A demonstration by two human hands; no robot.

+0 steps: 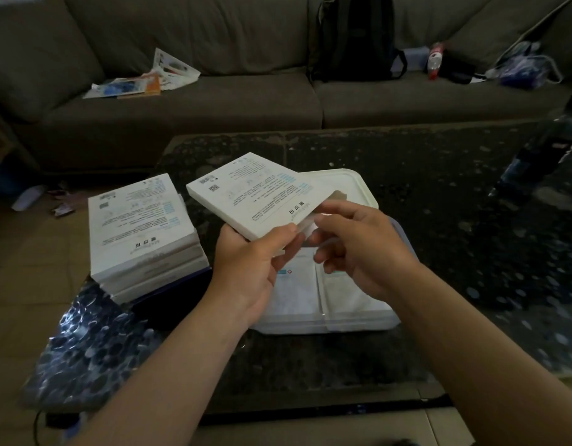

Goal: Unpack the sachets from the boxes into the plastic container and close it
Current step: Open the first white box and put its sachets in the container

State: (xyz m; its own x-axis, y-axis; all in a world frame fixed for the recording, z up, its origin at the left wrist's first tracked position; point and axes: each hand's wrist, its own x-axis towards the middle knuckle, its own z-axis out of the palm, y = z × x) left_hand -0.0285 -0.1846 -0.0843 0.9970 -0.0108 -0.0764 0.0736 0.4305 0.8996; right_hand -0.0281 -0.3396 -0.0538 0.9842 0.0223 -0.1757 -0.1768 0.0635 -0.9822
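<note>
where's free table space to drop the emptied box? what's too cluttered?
Free: the dark table right of the plastic container, out to its right edge, and the strip behind the lid toward the sofa. Crowded: the left side, with the box stack over bubble wrap, and the centre, where both hands work the held box.

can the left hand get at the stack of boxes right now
Probably not yet: the left hand is busy holding the white box. The stack of boxes lies close beside it, nothing between.
</note>
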